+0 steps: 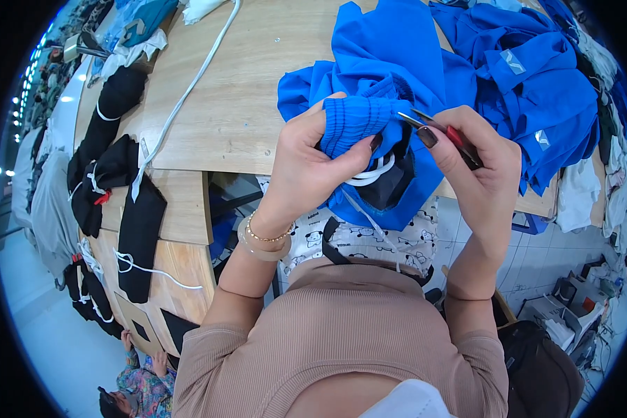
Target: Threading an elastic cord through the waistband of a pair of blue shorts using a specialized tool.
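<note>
Blue garment: ribbed cuff bunched in left hand, white drawcord showing.

Bright, even overhead light fills the scene, with only soft shadows under the left hand and the folds of the vivid blue knit garment; a row of ceiling lamps glares at the far left rim; fisheye distortion bends the pale wooden table, and black vignette rings the sharp centre.
</note>
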`<state>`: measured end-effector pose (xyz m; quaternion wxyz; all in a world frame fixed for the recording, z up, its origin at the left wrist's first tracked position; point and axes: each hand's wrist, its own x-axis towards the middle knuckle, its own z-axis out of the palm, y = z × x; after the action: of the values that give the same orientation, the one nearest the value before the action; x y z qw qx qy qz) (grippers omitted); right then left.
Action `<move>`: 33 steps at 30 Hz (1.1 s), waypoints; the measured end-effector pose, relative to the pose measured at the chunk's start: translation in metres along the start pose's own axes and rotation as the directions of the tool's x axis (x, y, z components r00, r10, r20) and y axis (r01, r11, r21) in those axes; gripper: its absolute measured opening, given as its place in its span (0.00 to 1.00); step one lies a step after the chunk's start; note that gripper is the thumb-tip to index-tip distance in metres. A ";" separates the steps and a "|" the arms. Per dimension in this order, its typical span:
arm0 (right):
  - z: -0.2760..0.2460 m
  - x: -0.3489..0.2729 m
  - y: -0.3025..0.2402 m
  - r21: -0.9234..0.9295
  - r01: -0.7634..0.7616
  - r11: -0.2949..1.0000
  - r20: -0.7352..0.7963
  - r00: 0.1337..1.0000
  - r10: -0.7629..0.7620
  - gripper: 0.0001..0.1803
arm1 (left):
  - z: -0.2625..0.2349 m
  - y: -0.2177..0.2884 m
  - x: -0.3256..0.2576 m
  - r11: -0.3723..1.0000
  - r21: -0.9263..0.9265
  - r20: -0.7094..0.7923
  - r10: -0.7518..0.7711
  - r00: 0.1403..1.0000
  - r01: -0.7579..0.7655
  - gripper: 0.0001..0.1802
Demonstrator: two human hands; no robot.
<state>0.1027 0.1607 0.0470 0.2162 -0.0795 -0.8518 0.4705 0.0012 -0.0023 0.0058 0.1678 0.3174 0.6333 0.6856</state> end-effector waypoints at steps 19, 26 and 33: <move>-0.003 0.005 -0.008 -0.217 0.110 0.970 0.060 0.993 -0.100 0.07 | -0.005 -0.005 0.002 0.988 0.144 0.068 0.046 0.997 -0.055 0.12; 0.000 0.007 -0.006 -0.204 0.136 0.970 0.060 0.990 -0.126 0.06 | 0.000 0.002 0.001 0.998 0.058 0.035 -0.019 0.999 0.017 0.10; 0.000 0.006 0.004 -0.089 0.081 0.993 0.068 0.995 -0.075 0.04 | -0.001 0.007 -0.002 0.993 -0.017 0.061 -0.119 0.991 0.120 0.11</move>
<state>0.0967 0.1647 0.0456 0.2032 -0.0406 -0.8814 0.4245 0.0031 -0.0057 0.0123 0.2307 0.2977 0.6389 0.6709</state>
